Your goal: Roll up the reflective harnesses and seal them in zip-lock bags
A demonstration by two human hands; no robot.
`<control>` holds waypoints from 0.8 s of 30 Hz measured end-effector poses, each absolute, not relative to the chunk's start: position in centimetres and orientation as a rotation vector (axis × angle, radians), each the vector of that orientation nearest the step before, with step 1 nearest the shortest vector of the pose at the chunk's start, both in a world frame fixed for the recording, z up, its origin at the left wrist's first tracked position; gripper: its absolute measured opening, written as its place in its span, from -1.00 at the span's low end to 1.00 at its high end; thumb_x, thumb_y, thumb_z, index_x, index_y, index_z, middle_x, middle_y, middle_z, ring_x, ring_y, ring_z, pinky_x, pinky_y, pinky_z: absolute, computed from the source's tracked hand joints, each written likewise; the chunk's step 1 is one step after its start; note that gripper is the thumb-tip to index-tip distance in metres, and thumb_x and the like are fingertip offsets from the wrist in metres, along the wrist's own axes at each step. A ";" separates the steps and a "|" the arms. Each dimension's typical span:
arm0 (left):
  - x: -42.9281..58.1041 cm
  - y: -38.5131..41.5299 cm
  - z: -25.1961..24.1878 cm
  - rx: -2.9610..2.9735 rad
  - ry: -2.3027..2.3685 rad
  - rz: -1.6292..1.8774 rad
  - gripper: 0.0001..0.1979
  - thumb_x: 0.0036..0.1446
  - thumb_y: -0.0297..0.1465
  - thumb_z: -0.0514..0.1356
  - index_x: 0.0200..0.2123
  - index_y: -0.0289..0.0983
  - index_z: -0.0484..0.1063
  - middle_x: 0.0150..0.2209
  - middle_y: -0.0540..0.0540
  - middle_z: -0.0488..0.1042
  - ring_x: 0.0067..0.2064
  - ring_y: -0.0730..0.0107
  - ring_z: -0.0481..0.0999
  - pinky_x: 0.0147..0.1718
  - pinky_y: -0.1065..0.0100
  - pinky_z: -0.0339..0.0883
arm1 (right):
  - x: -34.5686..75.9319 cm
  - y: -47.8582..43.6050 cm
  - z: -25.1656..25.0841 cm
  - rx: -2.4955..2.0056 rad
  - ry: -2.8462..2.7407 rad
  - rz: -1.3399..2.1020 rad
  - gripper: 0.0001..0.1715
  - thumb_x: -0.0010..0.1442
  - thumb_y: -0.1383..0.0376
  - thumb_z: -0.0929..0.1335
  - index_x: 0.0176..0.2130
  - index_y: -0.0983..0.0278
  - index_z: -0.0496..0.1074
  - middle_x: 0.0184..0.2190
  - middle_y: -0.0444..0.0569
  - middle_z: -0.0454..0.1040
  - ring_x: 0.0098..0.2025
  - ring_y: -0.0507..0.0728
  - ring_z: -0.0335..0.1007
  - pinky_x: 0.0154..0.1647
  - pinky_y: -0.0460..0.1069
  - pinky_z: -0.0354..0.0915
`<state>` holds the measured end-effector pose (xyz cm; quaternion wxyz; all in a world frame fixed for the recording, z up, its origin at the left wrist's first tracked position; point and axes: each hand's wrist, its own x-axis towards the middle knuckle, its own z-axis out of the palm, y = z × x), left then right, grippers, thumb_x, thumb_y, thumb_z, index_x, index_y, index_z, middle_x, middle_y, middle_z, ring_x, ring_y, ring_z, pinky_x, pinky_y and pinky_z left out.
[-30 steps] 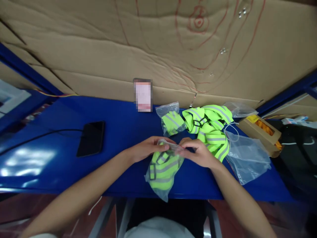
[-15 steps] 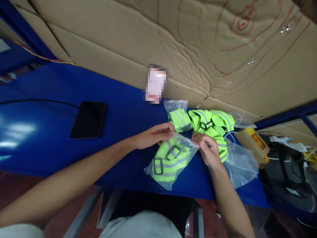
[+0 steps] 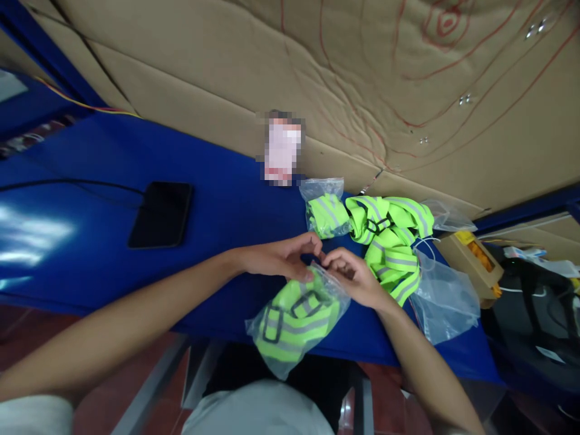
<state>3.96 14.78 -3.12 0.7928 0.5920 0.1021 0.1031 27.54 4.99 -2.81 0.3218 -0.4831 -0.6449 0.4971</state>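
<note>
A clear zip bag (image 3: 281, 362) hangs tilted over the front edge of the table. Inside it lies a folded neon-yellow reflective strap (image 3: 312, 326) with grey stripes and black buckles. My left hand (image 3: 290, 257) holds the bag's top edge, its thumb against the plastic and its fingers curled. Close beside it, my right hand (image 3: 353, 277) pinches the same edge with bent fingers. Behind my hands rests another bagged reflective strap (image 3: 328, 212). Loose reflective straps (image 3: 394, 260) with black buckles lie heaped to the right.
An empty clear bag (image 3: 446, 302) lies at the right, by a cardboard box (image 3: 473, 266) with orange contents. A black bag (image 3: 525, 320) sits farther right. On the blue table (image 3: 226, 199) is a black cabled device (image 3: 161, 214). A cardboard panel (image 3: 203, 72) stands behind.
My right hand has moved left along the bag's top edge, close to my left hand. The bag has swung down and left, and its top edge is bunched rather than stretched straight.
</note>
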 end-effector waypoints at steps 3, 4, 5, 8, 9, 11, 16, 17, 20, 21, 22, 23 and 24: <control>4.6 13.9 -3.4 1.244 0.252 0.211 -0.53 0.19 -0.26 0.38 -0.01 -0.15 0.16 -0.05 -0.01 0.39 -0.42 0.66 0.37 -0.44 0.50 0.22 | 26.8 4.8 -3.6 -1.244 -1.748 1.309 -0.50 0.23 0.07 0.49 0.08 0.20 0.41 -0.40 -0.18 0.41 -0.47 -0.03 0.28 -0.44 -0.12 0.22; 4.7 13.6 -3.4 1.240 0.273 0.199 -0.51 0.19 -0.26 0.37 0.02 -0.14 0.15 -0.03 -0.03 0.39 -0.39 0.64 0.41 -0.42 0.49 0.25 | 26.8 4.7 -3.7 -1.236 -1.768 1.287 -0.55 0.24 0.09 0.48 0.06 0.21 0.44 -0.41 -0.19 0.40 -0.48 -0.03 0.26 -0.44 -0.12 0.21; 4.8 13.4 -3.3 1.239 0.291 0.175 -0.46 0.17 -0.26 0.38 0.06 -0.13 0.14 0.01 -0.07 0.40 -0.34 0.59 0.45 -0.38 0.47 0.30 | 26.8 4.8 -3.6 -1.235 -1.786 1.247 -0.64 0.26 0.12 0.47 -0.01 0.21 0.49 -0.43 -0.18 0.41 -0.49 -0.04 0.26 -0.45 -0.11 0.20; 4.7 13.1 -3.0 1.240 0.292 0.048 -0.24 0.06 -0.33 0.46 0.20 -0.10 0.09 0.06 -0.17 0.45 -0.16 0.38 0.57 -0.25 0.36 0.43 | 27.3 5.0 -3.1 -1.271 -1.809 1.048 -0.83 0.31 0.17 0.43 -0.24 0.23 0.55 -0.40 -0.11 0.48 -0.42 0.00 0.35 -0.39 -0.08 0.26; 4.6 13.1 -2.9 1.231 0.288 0.016 -0.18 0.03 -0.35 0.47 0.24 -0.09 0.07 0.04 -0.17 0.48 -0.12 0.32 0.59 -0.21 0.33 0.45 | 27.5 5.1 -2.9 -1.290 -1.807 0.976 -0.83 0.32 0.19 0.43 -0.27 0.23 0.54 -0.37 -0.09 0.51 -0.38 0.02 0.39 -0.35 -0.07 0.29; 4.5 13.1 -2.7 1.196 0.292 -0.010 -0.08 0.02 -0.36 0.48 0.31 -0.08 0.01 -0.05 -0.13 0.52 -0.11 0.28 0.61 -0.19 0.29 0.47 | 27.6 5.1 -2.7 -1.307 -1.828 0.870 -0.85 0.35 0.21 0.40 -0.23 0.23 0.52 -0.31 -0.05 0.52 -0.32 0.06 0.43 -0.29 -0.04 0.33; 4.7 13.1 -2.8 1.124 0.392 0.019 -0.20 0.10 -0.16 0.43 0.31 -0.15 0.15 -0.15 -0.09 0.57 -0.22 0.33 0.60 -0.25 0.33 0.46 | 27.0 4.5 -2.8 -1.279 -1.901 0.629 -0.79 0.44 0.27 0.27 -0.04 0.18 0.49 -0.16 0.03 0.55 -0.12 0.13 0.50 -0.07 0.04 0.40; 4.9 13.1 -2.8 1.146 0.440 0.049 -0.31 0.13 -0.09 0.39 0.23 -0.19 0.29 -0.18 -0.08 0.58 -0.25 0.34 0.59 -0.27 0.35 0.44 | 26.9 4.4 -2.9 -1.289 -1.847 0.628 -0.77 0.46 0.26 0.26 -0.01 0.17 0.48 -0.15 0.02 0.55 -0.10 0.13 0.51 -0.04 0.05 0.40; 5.3 13.1 -3.0 1.261 0.557 0.163 -0.54 0.18 -0.03 0.33 -0.09 -0.30 0.56 -0.22 -0.10 0.61 -0.22 0.34 0.57 -0.25 0.39 0.41 | 27.0 4.1 -2.8 -1.301 -1.626 0.784 -0.69 0.48 0.16 0.23 0.09 0.17 0.43 -0.16 0.00 0.54 -0.12 0.11 0.51 -0.05 0.04 0.41; 5.4 13.2 -3.0 1.270 0.573 0.197 -0.58 0.18 -0.06 0.35 -0.14 -0.31 0.58 -0.20 -0.11 0.62 -0.18 0.32 0.58 -0.20 0.38 0.42 | 27.2 4.1 -2.7 -1.294 -1.583 0.866 -0.65 0.47 0.11 0.24 0.11 0.17 0.42 -0.15 0.00 0.53 -0.13 0.10 0.50 -0.09 0.02 0.41; 5.3 13.3 -3.0 1.250 0.587 0.236 -0.62 0.16 -0.11 0.37 -0.15 -0.31 0.59 -0.19 -0.11 0.63 -0.15 0.31 0.59 -0.16 0.37 0.42 | 27.4 4.1 -2.7 -1.289 -1.570 0.947 -0.62 0.44 0.06 0.28 0.12 0.18 0.42 -0.14 0.00 0.52 -0.14 0.10 0.49 -0.13 0.01 0.41; 5.3 13.4 -3.0 1.208 0.605 0.280 -0.65 0.14 -0.15 0.40 -0.15 -0.31 0.60 -0.20 -0.11 0.64 -0.14 0.31 0.59 -0.14 0.37 0.43 | 27.7 4.1 -2.6 -1.295 -1.581 1.020 -0.59 0.39 0.03 0.33 0.10 0.19 0.43 -0.14 0.00 0.52 -0.15 0.10 0.49 -0.18 -0.01 0.40; 5.2 13.6 -2.9 1.153 0.629 0.328 -0.66 0.10 -0.20 0.43 -0.15 -0.31 0.59 -0.21 -0.10 0.65 -0.16 0.32 0.60 -0.14 0.37 0.43 | 27.9 4.2 -2.6 -1.310 -1.595 1.085 -0.58 0.34 0.02 0.39 0.06 0.20 0.45 -0.17 -0.02 0.52 -0.19 0.09 0.49 -0.22 -0.03 0.38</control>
